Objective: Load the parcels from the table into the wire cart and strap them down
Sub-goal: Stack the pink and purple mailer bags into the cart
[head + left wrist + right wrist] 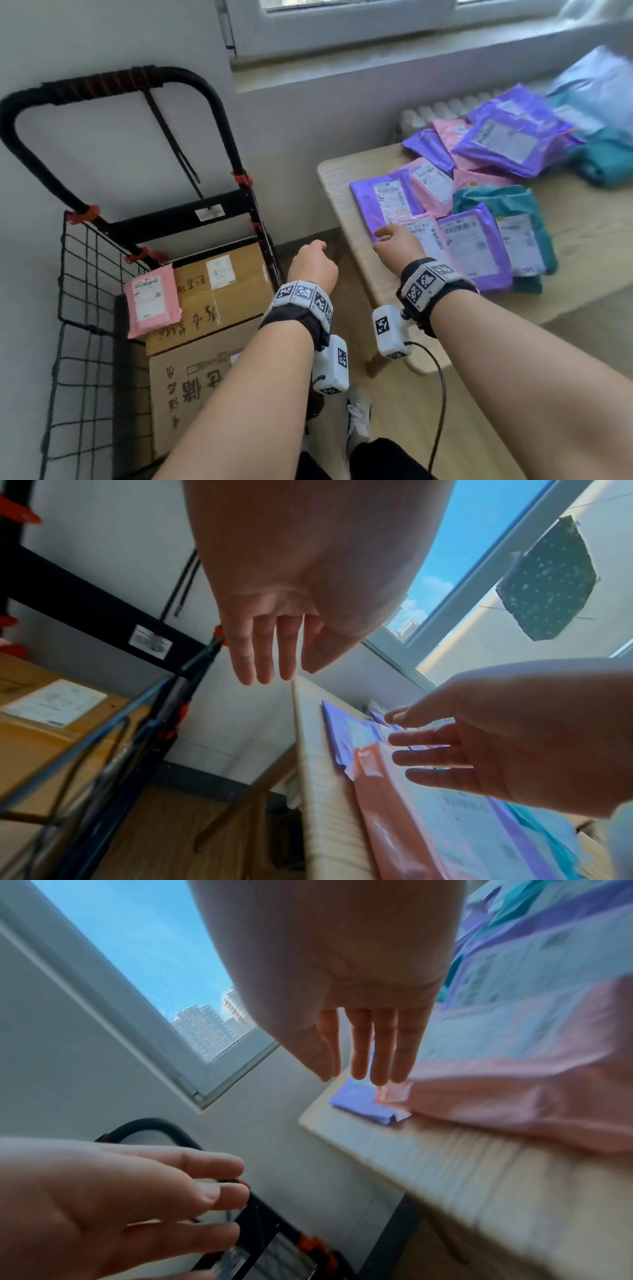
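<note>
Several purple, pink and teal parcels (476,205) lie on the pale wooden table (337,192) at the right. My right hand (394,240) hovers open over the table's near left corner, fingers straight, just above a pink parcel (421,236) (507,1096) and a purple one (383,202) (356,1100). My left hand (313,258) (270,647) is open and empty in the gap between the table and the black wire cart (85,274). The cart holds two cardboard boxes (219,294) and a pink parcel (150,301) leaning on them.
The cart's black handle (102,82) with red clips stands against the grey wall. A window sill (411,51) and radiator (438,109) run behind the table. Wooden floor and my shoe (358,414) show between cart and table.
</note>
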{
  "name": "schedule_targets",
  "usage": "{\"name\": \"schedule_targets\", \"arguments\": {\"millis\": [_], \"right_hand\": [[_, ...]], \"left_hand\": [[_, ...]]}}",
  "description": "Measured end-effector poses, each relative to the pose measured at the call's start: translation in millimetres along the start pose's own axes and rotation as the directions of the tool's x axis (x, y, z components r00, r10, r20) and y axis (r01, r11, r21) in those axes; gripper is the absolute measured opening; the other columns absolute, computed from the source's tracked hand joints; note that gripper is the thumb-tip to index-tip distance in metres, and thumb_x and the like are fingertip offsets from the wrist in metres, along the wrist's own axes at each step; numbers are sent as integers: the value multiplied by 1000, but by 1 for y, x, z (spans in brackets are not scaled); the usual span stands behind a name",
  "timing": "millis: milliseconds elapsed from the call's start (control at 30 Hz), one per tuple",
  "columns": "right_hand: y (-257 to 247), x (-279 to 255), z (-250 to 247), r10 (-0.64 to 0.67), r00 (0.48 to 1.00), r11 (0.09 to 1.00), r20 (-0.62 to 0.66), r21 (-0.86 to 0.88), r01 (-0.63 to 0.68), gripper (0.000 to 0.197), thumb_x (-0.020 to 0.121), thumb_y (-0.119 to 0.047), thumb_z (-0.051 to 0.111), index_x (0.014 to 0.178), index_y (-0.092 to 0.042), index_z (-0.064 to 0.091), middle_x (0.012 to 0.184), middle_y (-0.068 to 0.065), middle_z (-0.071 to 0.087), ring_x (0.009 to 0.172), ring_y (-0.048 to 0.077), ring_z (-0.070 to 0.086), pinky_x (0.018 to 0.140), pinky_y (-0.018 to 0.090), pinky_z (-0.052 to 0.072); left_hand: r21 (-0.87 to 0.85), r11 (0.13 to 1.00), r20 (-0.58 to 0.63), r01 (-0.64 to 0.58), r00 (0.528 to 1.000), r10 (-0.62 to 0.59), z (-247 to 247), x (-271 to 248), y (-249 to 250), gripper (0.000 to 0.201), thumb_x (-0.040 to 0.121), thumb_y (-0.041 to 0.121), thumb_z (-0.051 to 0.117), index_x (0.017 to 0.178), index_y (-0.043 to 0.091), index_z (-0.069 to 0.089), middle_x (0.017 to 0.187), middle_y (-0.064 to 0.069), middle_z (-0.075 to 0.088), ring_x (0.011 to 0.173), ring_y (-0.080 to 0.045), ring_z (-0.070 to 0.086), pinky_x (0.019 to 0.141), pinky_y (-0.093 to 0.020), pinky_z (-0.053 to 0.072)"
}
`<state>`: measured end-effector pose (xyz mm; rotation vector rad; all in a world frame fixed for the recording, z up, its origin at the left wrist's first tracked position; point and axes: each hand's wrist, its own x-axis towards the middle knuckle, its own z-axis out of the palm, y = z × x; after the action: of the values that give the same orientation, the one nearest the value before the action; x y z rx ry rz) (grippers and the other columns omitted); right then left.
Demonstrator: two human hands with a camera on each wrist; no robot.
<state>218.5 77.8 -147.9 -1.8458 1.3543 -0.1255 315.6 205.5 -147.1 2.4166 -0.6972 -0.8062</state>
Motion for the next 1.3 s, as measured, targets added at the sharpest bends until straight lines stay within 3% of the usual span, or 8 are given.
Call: {"name": "schedule_targets", "arguments": {"millis": [100,333,567,700,800,967,1133,1300], "right_hand": [[32,-5,-30,40,998,998,-48,42,-38,30,85,-23,61,115,-20,64,111,3,67,105,21,61,96,31,46],[94,12,-91,128,991,992,-49,30,-126,48,85,-12,57,133,-16,54,128,8,59,113,25,57,90,28,42],[123,39,-104,90,992,996,86,1,-90,40,84,-8,58,123,-18,57,121,7,63,110,26,59,95,32,46],[125,43,-100,55,985,997,164,-60,-46,30,88,-7,55,115,-14,64,113,5,65,106,25,60,82,25,44],[122,46,-97,48,983,997,178,-63,-37,26,84,-6,51,100,-13,71,101,8,71,92,27,65,81,34,55],[106,48,-101,-27,975,995,223,-88,48,24,84,0,46,91,-14,65,88,5,64,86,24,60,71,29,47],[88,49,-101,-75,976,996,205,-36,84,26,79,1,47,93,-12,65,90,8,67,86,25,64,79,36,55],[65,45,-93,-127,969,992,212,24,124,26,78,4,48,91,-9,66,87,10,68,70,20,61,54,24,49]], "left_hand": [[13,999,48,-46,998,45,26,-4,26,49,89,7,41,136,19,49,137,-3,52,125,-24,50,100,-33,42],[-9,998,86,-59,995,59,84,-15,87,39,93,11,41,130,11,54,134,-12,55,123,-30,53,98,-33,41],[-4,994,110,111,988,-110,129,-11,108,32,93,12,44,122,8,56,128,-15,57,117,-32,55,87,-30,41],[-47,987,94,153,985,-148,143,-11,108,26,91,13,46,110,5,62,115,-16,64,104,-34,60,80,-32,43],[-124,976,34,176,984,-174,143,-13,107,27,87,12,50,108,10,66,108,-10,68,97,-31,63,81,-33,49],[-303,935,-51,184,977,-209,131,-16,107,30,76,5,58,99,17,73,101,-3,73,95,-24,67,87,-36,55],[-447,880,-116,163,964,-237,118,-14,99,30,74,4,64,100,18,73,98,1,74,91,-19,68,87,-37,56],[-653,734,-118,184,933,-339,100,-17,85,30,76,3,70,104,11,73,93,-3,74,88,-20,70,86,-39,57]]}}
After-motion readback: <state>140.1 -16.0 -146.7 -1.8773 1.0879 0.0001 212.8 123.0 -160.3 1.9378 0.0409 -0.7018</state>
